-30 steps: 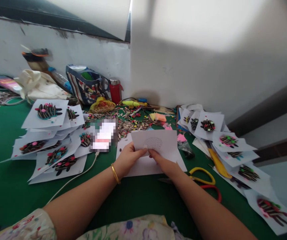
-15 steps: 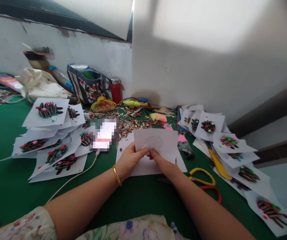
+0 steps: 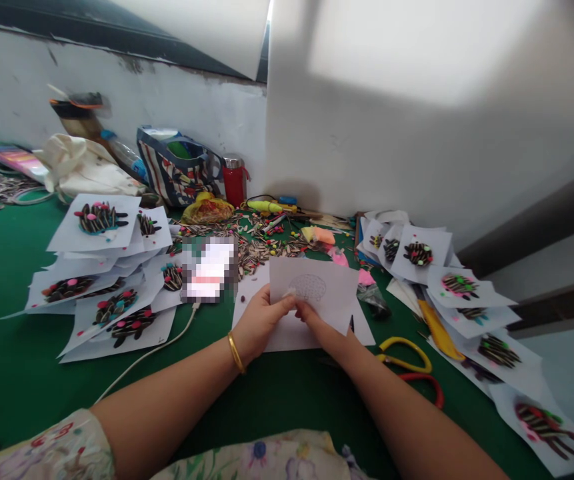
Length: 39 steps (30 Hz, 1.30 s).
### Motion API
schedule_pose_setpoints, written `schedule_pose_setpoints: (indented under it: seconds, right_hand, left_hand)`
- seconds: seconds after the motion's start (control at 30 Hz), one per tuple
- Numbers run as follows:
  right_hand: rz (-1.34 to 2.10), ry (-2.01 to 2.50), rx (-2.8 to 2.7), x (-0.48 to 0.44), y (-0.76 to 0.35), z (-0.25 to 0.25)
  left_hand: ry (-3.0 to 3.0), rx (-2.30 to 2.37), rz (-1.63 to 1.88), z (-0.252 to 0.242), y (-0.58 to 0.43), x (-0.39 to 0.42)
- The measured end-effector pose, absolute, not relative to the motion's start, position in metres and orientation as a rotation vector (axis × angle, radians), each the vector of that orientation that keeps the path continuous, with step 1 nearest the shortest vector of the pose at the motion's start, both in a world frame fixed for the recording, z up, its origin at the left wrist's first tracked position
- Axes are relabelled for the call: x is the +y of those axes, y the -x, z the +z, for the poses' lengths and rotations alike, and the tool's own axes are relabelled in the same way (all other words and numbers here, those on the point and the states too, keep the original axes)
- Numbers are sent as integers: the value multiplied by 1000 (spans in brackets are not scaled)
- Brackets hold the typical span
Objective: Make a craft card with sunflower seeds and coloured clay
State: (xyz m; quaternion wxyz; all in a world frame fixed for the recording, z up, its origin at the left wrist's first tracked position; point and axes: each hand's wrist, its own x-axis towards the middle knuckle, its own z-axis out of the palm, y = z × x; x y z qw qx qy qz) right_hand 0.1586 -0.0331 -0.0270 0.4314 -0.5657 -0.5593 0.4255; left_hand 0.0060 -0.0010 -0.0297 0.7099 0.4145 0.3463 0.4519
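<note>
Paper sheet [image 3: 323,287], white with a dotted oval, is pinched by left hand [image 3: 258,325] and right hand [image 3: 325,331]; behind, the striped fabric tote bag [image 3: 169,181] holds something green.

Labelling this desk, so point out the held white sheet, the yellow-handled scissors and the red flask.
white sheet [image 3: 339,290], head view, blank area right of the drawn oval.
yellow-handled scissors [image 3: 401,339], head view, top of the handle loop.
red flask [image 3: 235,188], head view, its red body.
</note>
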Motion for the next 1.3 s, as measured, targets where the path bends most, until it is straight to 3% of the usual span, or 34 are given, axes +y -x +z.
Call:
schedule_pose_setpoints:
  seconds: [1.3]
  right_hand:
    - [1122,1548,-1385,-36,-160,-18]
  left_hand:
    - [-799,764,997,-24,-3,7]
